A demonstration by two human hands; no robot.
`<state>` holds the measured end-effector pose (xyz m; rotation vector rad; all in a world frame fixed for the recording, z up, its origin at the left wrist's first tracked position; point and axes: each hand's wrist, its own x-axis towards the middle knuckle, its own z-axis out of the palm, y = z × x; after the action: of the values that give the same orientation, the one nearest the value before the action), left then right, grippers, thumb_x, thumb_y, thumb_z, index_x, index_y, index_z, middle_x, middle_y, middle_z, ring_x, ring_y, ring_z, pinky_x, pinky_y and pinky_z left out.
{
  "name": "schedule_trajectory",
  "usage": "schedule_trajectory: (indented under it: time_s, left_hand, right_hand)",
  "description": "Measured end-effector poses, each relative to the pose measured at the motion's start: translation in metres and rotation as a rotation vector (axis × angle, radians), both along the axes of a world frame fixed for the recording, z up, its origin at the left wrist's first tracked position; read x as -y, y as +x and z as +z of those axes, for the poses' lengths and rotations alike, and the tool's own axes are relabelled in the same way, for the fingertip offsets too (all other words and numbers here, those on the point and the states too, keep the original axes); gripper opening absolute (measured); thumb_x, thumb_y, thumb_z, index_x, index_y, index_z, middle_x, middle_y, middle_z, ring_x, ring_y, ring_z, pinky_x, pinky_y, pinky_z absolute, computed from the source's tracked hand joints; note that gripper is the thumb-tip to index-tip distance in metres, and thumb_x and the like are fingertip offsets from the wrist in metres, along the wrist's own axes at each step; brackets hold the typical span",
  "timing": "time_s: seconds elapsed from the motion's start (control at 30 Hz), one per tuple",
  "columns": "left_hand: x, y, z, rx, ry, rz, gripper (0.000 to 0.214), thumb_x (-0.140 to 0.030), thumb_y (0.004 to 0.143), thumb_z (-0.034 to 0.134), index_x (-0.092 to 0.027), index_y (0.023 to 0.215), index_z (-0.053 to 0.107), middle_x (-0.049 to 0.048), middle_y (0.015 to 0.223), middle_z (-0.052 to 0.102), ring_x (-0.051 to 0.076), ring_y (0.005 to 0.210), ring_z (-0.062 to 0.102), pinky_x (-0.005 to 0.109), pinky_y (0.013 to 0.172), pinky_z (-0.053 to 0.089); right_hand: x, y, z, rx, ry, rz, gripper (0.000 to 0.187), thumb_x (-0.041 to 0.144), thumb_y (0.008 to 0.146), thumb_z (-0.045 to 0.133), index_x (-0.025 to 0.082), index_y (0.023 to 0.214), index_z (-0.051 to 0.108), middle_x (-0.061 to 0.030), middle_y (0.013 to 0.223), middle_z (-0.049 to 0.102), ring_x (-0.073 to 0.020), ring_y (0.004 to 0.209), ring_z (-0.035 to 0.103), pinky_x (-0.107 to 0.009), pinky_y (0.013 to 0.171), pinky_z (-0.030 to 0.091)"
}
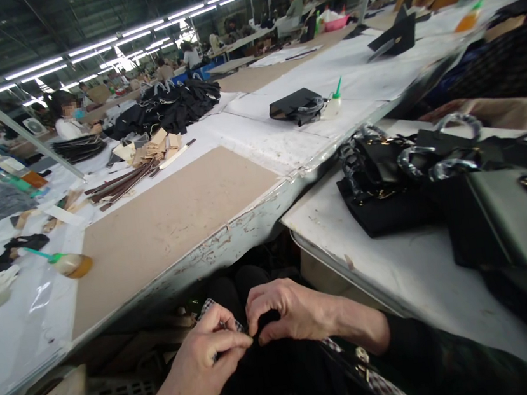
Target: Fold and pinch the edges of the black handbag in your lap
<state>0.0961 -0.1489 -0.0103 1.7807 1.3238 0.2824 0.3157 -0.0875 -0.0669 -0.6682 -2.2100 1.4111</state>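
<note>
Both my hands work low in my lap, below the table edge. My left hand (210, 354) is closed in a pinch on the edge of a dark piece with a black-and-white checked lining (286, 380). My right hand (287, 313) is curled and pinches the same piece right beside it, fingertips of both hands almost touching. What lies between the fingertips is too small to make out. A metal fitting (361, 358) shows on the piece near my right wrist.
A brown board (171, 225) lies on the white worktable (256, 137) ahead. A glue bottle with a green nozzle (67, 263) lies at left. Black handbags with chain handles (387, 188) crowd the side table (407, 276) at right. Brown strips (122, 183), black bags and other workers sit farther back.
</note>
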Motion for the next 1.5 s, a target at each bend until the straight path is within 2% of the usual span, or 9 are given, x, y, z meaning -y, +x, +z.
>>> schedule_trajectory:
  time_s: [0.3, 0.57, 0.77, 0.9, 1.03, 1.23, 1.33, 1.43, 1.5]
  left_hand:
    - [0.005, -0.003, 0.000, -0.005, 0.054, -0.081, 0.025, -0.012, 0.094, 0.056, -0.024, 0.089, 0.077, 0.0008, 0.095, 0.055, 0.014, 0.085, 0.056, 0.024, 0.074, 0.042]
    - [0.007, -0.007, -0.008, -0.089, 0.180, -0.160, 0.030, -0.015, 0.099, 0.049, -0.023, 0.091, 0.076, 0.0020, 0.096, 0.053, 0.014, 0.082, 0.055, 0.025, 0.072, 0.042]
    - [0.005, -0.003, -0.002, -0.042, 0.096, -0.072, 0.024, -0.013, 0.094, 0.056, -0.025, 0.090, 0.077, 0.0011, 0.098, 0.056, 0.014, 0.086, 0.057, 0.024, 0.074, 0.043]
    - [0.006, -0.003, 0.001, -0.014, 0.064, 0.038, 0.012, -0.012, 0.087, 0.062, -0.022, 0.086, 0.067, -0.0005, 0.098, 0.058, 0.015, 0.090, 0.058, 0.026, 0.083, 0.043]
    - [0.006, -0.004, 0.001, -0.027, 0.019, 0.111, 0.009, -0.013, 0.085, 0.061, -0.021, 0.087, 0.058, -0.0022, 0.091, 0.058, 0.015, 0.082, 0.057, 0.026, 0.075, 0.043]
    - [0.003, -0.002, -0.001, 0.119, -0.136, 0.288, 0.028, -0.016, 0.082, 0.064, -0.024, 0.102, 0.046, -0.0024, 0.090, 0.067, 0.016, 0.083, 0.063, 0.026, 0.075, 0.045]
    - [0.002, -0.007, -0.003, 0.116, -0.175, 0.250, 0.026, -0.018, 0.082, 0.065, -0.022, 0.105, 0.054, -0.0023, 0.085, 0.069, 0.017, 0.080, 0.061, 0.026, 0.074, 0.042]
    - [0.001, -0.012, -0.004, 0.094, -0.218, 0.186, 0.012, -0.023, 0.084, 0.064, -0.019, 0.096, 0.066, -0.0016, 0.083, 0.067, 0.018, 0.080, 0.058, 0.026, 0.072, 0.040]
    - [0.000, -0.014, -0.005, 0.067, -0.214, 0.192, 0.011, -0.026, 0.084, 0.066, -0.018, 0.091, 0.069, -0.0019, 0.082, 0.066, 0.018, 0.080, 0.057, 0.026, 0.071, 0.039]
  right_hand:
    - [0.003, -0.002, 0.001, -0.042, 0.041, 0.013, 0.016, 0.015, 0.076, 0.085, 0.023, 0.088, 0.078, 0.0014, 0.103, 0.068, -0.0148, 0.095, 0.067, -0.021, 0.084, 0.049]
    - [0.003, -0.005, 0.002, 0.027, 0.111, 0.022, 0.013, 0.017, 0.077, 0.084, 0.024, 0.086, 0.079, 0.0018, 0.105, 0.070, -0.0144, 0.091, 0.069, -0.021, 0.081, 0.050]
    - [0.005, -0.004, 0.005, -0.004, 0.104, 0.015, 0.012, 0.012, 0.077, 0.082, 0.021, 0.083, 0.078, 0.0012, 0.104, 0.072, -0.0136, 0.087, 0.069, -0.020, 0.079, 0.050]
    - [0.007, -0.006, 0.003, -0.034, 0.023, -0.051, 0.009, 0.013, 0.074, 0.083, 0.019, 0.079, 0.077, -0.0005, 0.101, 0.074, -0.0156, 0.088, 0.070, -0.022, 0.079, 0.050]
    - [0.010, -0.010, 0.002, -0.013, -0.081, -0.145, 0.008, 0.011, 0.073, 0.080, 0.018, 0.075, 0.076, -0.0010, 0.095, 0.077, -0.0161, 0.084, 0.070, -0.022, 0.074, 0.050]
    - [0.014, -0.015, 0.002, 0.060, -0.193, -0.272, 0.007, 0.011, 0.069, 0.074, 0.017, 0.071, 0.074, 0.0002, 0.083, 0.077, -0.0151, 0.074, 0.069, -0.021, 0.065, 0.047]
    - [0.014, -0.017, 0.000, 0.075, -0.218, -0.303, 0.004, 0.013, 0.069, 0.074, 0.017, 0.070, 0.072, 0.0003, 0.080, 0.077, -0.0152, 0.072, 0.068, -0.021, 0.064, 0.046]
    - [0.013, -0.018, -0.003, 0.078, -0.228, -0.312, 0.004, 0.017, 0.070, 0.075, 0.017, 0.070, 0.071, 0.0004, 0.079, 0.077, -0.0152, 0.071, 0.067, -0.022, 0.064, 0.046]
    - [0.013, -0.019, -0.004, 0.079, -0.234, -0.309, 0.005, 0.018, 0.070, 0.075, 0.017, 0.070, 0.070, 0.0007, 0.078, 0.076, -0.0148, 0.070, 0.066, -0.022, 0.063, 0.045]
